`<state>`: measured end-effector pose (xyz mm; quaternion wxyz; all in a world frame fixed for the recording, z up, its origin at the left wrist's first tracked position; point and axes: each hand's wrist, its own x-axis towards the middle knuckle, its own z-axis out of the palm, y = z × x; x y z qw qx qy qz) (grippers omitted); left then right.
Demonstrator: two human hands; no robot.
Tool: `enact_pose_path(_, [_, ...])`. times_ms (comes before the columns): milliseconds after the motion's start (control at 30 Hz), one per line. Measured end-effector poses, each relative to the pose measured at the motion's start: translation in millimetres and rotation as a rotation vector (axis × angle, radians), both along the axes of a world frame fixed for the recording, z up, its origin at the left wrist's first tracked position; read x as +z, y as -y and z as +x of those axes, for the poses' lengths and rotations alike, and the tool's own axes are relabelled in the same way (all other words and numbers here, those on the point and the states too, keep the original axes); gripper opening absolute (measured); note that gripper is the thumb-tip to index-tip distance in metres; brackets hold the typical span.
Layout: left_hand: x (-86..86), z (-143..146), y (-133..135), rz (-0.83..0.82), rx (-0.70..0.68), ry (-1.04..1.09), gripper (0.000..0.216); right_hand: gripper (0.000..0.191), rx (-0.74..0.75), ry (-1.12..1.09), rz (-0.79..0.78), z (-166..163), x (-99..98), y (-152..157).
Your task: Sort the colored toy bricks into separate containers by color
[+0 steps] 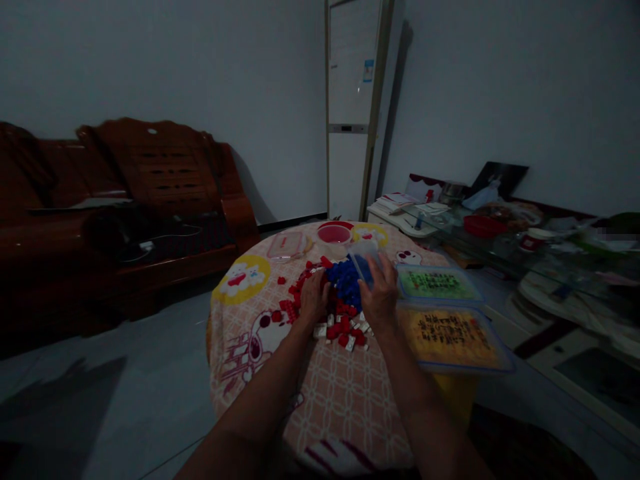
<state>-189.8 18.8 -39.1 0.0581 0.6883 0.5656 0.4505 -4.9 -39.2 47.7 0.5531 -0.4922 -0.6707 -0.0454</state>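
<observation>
My left hand (pixel 313 297) lies over the red toy bricks (pixel 291 308), its fingers stretched forward and its thumb apart, touching the pile. My right hand (pixel 381 295) grips a clear plastic container (pixel 358 251) by its side. The container is tilted beside the heap of blue bricks (pixel 343 283), and something blue shows through its wall. White bricks (pixel 321 330) mixed with red ones lie nearer to me, between my wrists. What lies under my left fingers is hidden.
A round pink-rimmed tub (pixel 335 235) and a clear lid (pixel 287 246) sit at the table's far side. Right of my hand are a green-filled box (pixel 440 284) and an orange-filled box (pixel 447 337), both lidded. A patterned cloth (pixel 345 407) covers the round table. A cluttered glass-topped cabinet stands right.
</observation>
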Motion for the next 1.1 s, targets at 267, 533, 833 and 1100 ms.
enact_pose_path(267, [5.0,-1.0,5.3,0.078,0.056,0.248,0.054,0.053,0.157,0.023,0.032,-27.8,9.9,14.8])
enact_pose_path(533, [18.6,1.7,10.2,0.085,0.041,0.107,0.049,0.048,0.059,0.036,0.104,-0.1,11.9,8.7])
enact_pose_path(833, [40.4,34.6,-4.0,-0.080,-0.100,-0.385,0.033,0.047,-0.069,-0.065,0.072,27.9,2.0,7.0])
enact_pose_path(1100, [68.9,-91.3,-9.9,0.072,0.431,0.087,0.036,0.046,-0.102,-0.078,0.097,43.7,-7.5,18.4])
